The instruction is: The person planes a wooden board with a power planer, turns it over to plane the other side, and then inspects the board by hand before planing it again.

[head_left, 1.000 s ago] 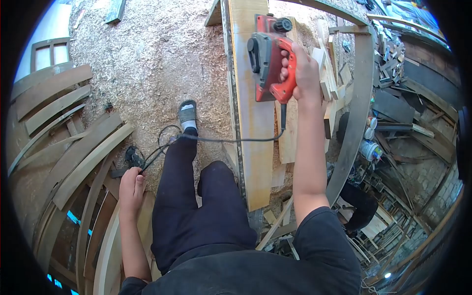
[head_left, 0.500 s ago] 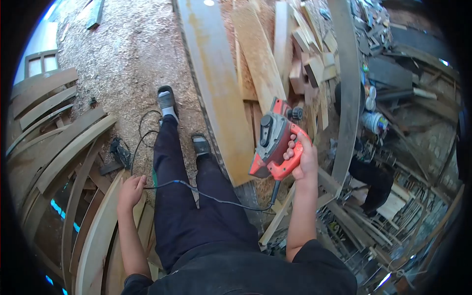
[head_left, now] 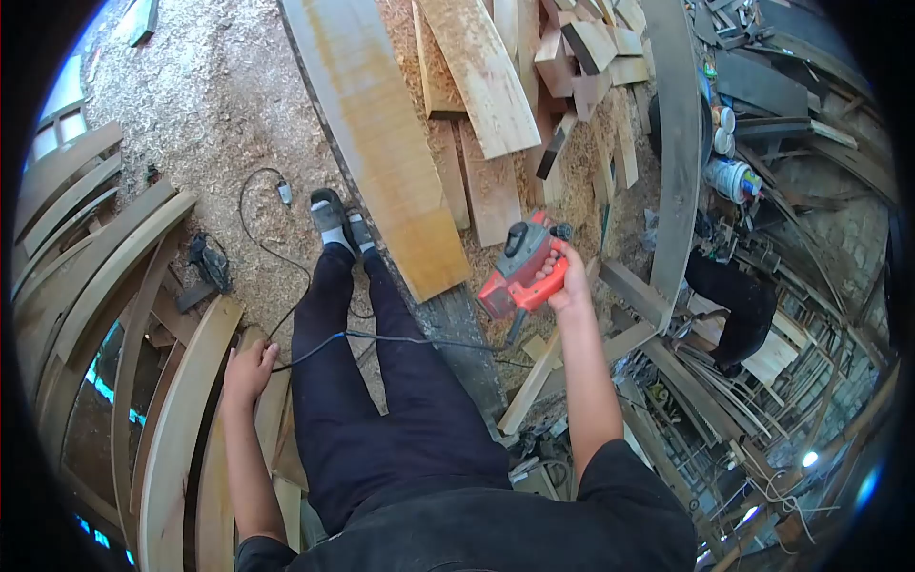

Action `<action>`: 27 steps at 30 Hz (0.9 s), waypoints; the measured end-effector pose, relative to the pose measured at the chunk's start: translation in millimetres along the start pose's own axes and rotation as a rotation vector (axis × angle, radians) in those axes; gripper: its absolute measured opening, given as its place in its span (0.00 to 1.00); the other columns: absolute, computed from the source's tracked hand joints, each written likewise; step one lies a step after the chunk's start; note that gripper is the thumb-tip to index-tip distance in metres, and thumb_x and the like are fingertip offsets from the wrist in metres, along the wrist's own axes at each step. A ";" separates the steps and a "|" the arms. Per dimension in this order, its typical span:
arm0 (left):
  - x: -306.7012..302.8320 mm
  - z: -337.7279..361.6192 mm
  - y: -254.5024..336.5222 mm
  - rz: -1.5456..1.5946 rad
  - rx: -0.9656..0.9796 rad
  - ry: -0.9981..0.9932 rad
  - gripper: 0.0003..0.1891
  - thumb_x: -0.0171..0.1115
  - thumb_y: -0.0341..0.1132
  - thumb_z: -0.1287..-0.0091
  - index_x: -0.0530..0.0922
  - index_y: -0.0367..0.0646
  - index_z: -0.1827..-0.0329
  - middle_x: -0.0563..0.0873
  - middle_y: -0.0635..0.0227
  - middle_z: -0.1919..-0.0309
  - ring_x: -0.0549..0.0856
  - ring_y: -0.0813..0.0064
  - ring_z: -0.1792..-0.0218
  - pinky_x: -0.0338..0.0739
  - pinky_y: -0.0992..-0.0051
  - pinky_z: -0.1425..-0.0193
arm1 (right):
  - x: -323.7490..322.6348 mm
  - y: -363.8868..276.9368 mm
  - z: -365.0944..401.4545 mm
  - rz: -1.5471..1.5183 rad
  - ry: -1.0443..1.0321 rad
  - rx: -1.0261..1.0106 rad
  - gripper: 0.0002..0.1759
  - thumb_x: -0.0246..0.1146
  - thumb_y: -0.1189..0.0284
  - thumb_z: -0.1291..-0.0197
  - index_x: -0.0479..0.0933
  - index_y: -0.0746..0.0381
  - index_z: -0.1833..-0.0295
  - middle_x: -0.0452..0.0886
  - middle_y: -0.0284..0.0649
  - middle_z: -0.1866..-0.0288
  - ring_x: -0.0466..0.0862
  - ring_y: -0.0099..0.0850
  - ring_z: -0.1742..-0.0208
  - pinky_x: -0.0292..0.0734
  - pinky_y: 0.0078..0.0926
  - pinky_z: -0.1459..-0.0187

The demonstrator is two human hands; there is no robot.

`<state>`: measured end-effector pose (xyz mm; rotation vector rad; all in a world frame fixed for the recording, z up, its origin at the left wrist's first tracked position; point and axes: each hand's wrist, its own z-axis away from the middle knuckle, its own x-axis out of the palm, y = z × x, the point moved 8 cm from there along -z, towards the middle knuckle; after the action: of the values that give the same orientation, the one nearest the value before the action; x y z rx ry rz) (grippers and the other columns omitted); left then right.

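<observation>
My right hand [head_left: 570,282] is wrapped round the handle of a red and grey electric planer [head_left: 519,255], held out to the right of my legs beside the end of a long plank. From the planer's rear a dark power cord [head_left: 405,338] runs across my thighs to my left side. There my left hand [head_left: 251,372] is closed on the cord, near the curved boards. The cord continues from it over the floor in a loose loop, with a pale connector [head_left: 284,193] lying near my feet.
A long yellow-stained plank [head_left: 381,143] runs forward just right of my feet. Beyond it lie loose boards [head_left: 486,81] and offcuts. Curved wooden pieces [head_left: 176,429] are stacked at left. Shavings [head_left: 210,95] cover the floor. A white bucket [head_left: 729,179] stands at right.
The planer has moved lower and away from the board it overlapped in view. My feet have come together beside the plank. My left hand still holds the cord, and the view has shifted.
</observation>
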<state>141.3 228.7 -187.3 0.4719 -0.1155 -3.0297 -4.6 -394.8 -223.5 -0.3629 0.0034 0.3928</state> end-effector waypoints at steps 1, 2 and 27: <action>3.0 -4.3 0.6 -0.019 -0.026 -0.002 0.26 0.50 0.59 0.18 0.84 0.46 0.42 0.92 0.54 0.52 0.89 0.50 0.42 0.57 0.41 0.16 | 1.1 2.9 -9.5 -0.009 -0.023 0.004 0.15 0.69 0.60 0.29 0.72 0.51 0.66 0.72 0.25 0.78 0.72 0.21 0.78 0.73 0.25 0.74; 6.2 -6.3 1.4 -0.036 -0.053 0.000 0.26 0.51 0.59 0.19 0.84 0.46 0.42 0.92 0.54 0.52 0.89 0.51 0.42 0.58 0.42 0.16 | 2.2 4.6 -17.4 -0.012 -0.042 0.011 0.15 0.69 0.60 0.29 0.72 0.51 0.65 0.72 0.25 0.77 0.72 0.22 0.78 0.74 0.26 0.74; 42.3 -21.2 129.9 0.043 0.373 0.359 0.20 0.60 0.48 0.21 0.84 0.42 0.38 0.88 0.55 0.42 0.85 0.50 0.38 0.70 0.48 0.25 | -5.5 23.3 -72.1 0.163 -0.106 -0.057 0.10 0.66 0.68 0.25 0.77 0.59 0.45 0.82 0.36 0.62 0.85 0.35 0.59 0.87 0.43 0.51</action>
<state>115.5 94.6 -209.0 1.0139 -0.6614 -2.8238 -13.6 -401.9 -298.6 -0.3987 -0.0817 0.5739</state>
